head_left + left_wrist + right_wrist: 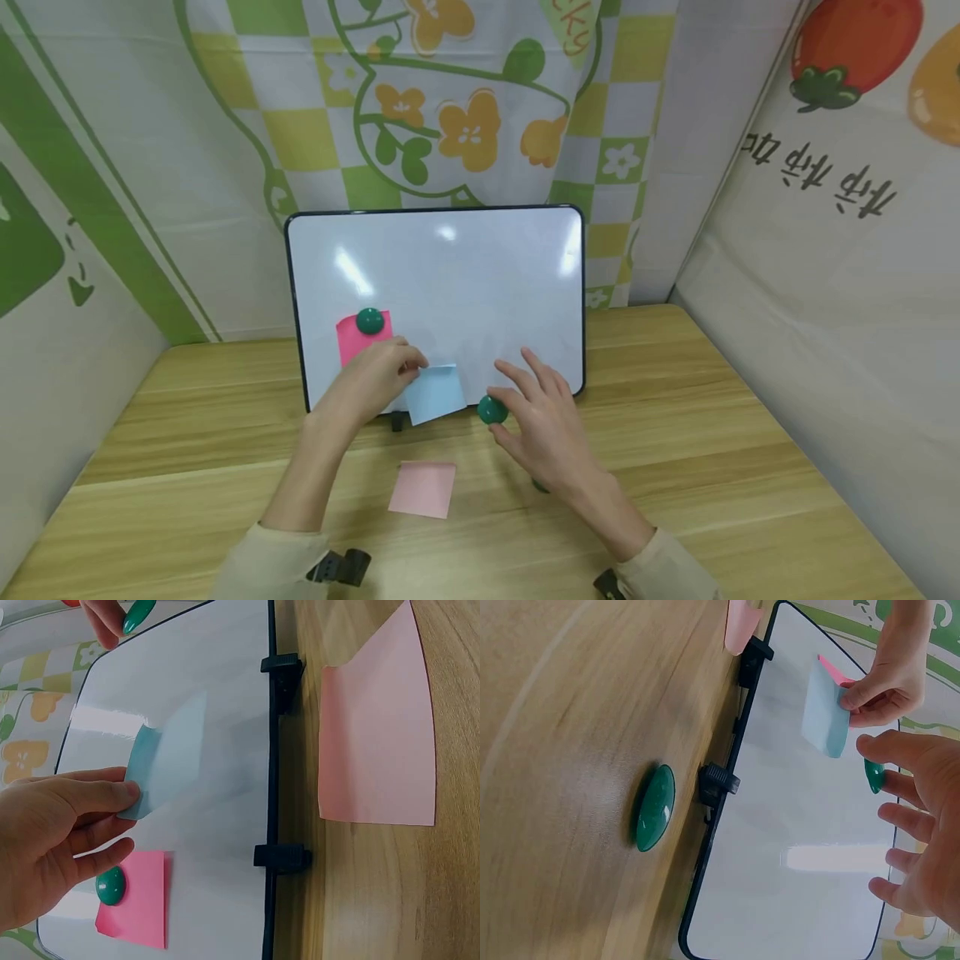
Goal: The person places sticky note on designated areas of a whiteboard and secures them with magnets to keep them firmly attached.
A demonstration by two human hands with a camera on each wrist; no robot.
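Wooden table [675,467], whiteboard [450,275] standing at back. Left hand [375,379] pinches blue note [438,392], flat against board's low edge. Right hand [543,417] pinches green magnet [492,409], other fingers spread. Best way, I think: keep note still and flat, put magnet on its top edge. Pink note [422,488] lies on table.

Left hand [375,375] pinching, right hand [543,425] splayed
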